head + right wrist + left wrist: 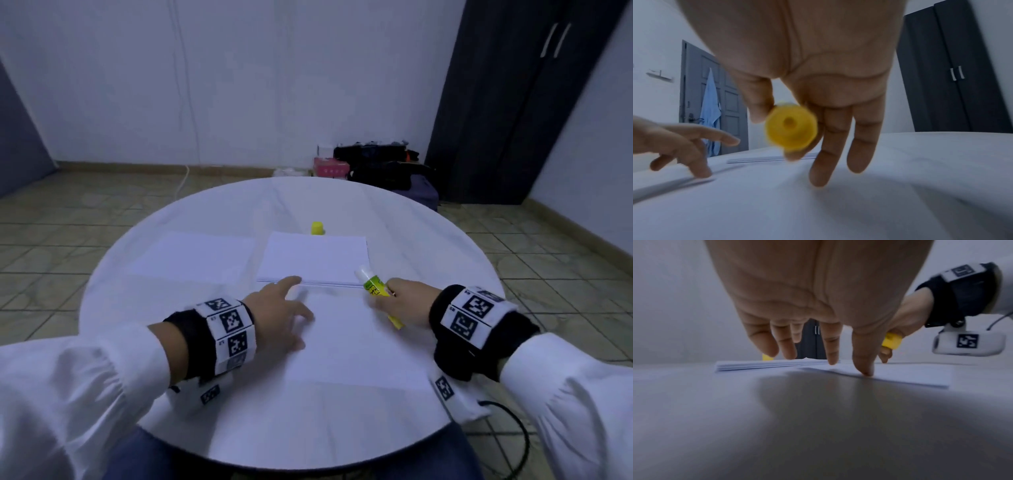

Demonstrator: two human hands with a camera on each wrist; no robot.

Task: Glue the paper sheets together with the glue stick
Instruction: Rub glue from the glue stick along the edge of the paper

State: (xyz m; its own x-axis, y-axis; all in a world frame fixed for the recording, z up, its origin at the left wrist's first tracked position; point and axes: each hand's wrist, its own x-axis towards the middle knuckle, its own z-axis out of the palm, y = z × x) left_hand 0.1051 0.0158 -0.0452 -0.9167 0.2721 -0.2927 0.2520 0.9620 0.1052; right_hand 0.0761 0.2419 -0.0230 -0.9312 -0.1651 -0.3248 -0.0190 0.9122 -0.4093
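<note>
My right hand (400, 301) grips an uncapped yellow-green glue stick (376, 291), its white tip pointing up and away over the near right corner of the paper stack (313, 260). In the right wrist view the thumb and first fingers pinch the stick's yellow base (791, 128), and the other fingers hang straight. My left hand (291, 308) lies spread on the left part of a single white sheet (346, 339) in front of me. One fingertip (865, 373) presses on that sheet. The yellow cap (317, 228) stands behind the stack.
Another single sheet (195, 257) lies to the left of the stack on the round white table (445, 246). Bags and a pink box (330, 168) sit on the floor beyond the table, next to a dark wardrobe (513, 102).
</note>
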